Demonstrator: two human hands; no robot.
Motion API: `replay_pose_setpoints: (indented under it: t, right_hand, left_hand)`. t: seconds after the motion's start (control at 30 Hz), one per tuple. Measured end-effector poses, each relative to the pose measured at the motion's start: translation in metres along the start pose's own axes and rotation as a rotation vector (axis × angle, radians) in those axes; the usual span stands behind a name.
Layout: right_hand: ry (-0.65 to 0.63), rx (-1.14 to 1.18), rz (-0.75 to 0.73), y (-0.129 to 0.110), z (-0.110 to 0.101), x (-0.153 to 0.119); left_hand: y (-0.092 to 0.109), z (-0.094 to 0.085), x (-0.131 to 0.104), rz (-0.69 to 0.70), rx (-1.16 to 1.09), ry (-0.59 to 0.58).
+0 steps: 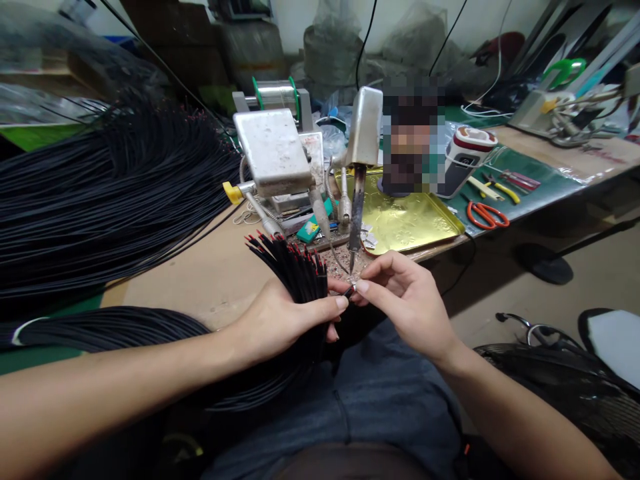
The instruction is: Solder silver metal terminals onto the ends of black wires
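Note:
My left hand (275, 313) is closed around a bundle of thin black cables (293, 263) with stripped red wire ends pointing up. Between its thumb and fingers, one cable end (349, 292) sticks out to the right. My right hand (413, 307) pinches at that end, thumb against forefinger. Whatever small piece it holds there is too small to name. Just above the fingertips of both hands, a soldering iron (356, 213) points straight down from its mount, its tip close to the cable end. A thin solder feed tube (323, 217) slants toward the same spot.
A solder spool (276, 95) sits behind the metal feeder (273, 150). Large piles of black cable (100, 200) cover the bench's left. A gold tray (410, 223), orange-handled scissors (487, 215) and yellow-handled pliers (507, 192) lie right. A black fan (560, 393) stands low at right.

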State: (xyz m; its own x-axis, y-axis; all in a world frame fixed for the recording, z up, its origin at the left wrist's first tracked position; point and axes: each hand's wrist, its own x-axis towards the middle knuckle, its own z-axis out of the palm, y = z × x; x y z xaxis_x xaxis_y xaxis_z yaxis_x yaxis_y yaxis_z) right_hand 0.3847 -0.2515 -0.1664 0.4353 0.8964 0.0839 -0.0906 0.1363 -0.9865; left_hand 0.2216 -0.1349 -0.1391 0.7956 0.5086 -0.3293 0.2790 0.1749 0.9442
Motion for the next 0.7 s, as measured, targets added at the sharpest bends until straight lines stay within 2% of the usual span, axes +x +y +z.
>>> replay_pose_setpoints:
  t: [0.17, 0.3, 0.4, 0.57, 0.7]
  right_hand:
    - [-0.257, -0.067, 0.106, -0.017, -0.029, 0.005]
    - [-0.402, -0.421, 0.029, -0.032, -0.048, 0.005]
    - [-0.345, -0.579, -0.081, -0.032, -0.044, 0.003]
    - [-0.230, -0.216, -0.006, -0.014, -0.011, -0.004]
    - [-0.161, -0.166, -0.045, -0.007, 0.005, -0.009]
  left_hand:
    - [0.002, 0.002, -0.003, 0.043, 0.145, 0.011]
    - [0.003, 0.002, -0.003, 0.016, 0.146, 0.005]
    - [0.002, 0.002, -0.003, 0.018, 0.107, -0.083]
    - [-0.003, 0.004, -0.003, 0.076, 0.119, -0.240]
    - [-0.007, 0.003, -0.003, 0.106, 0.224, -0.307]
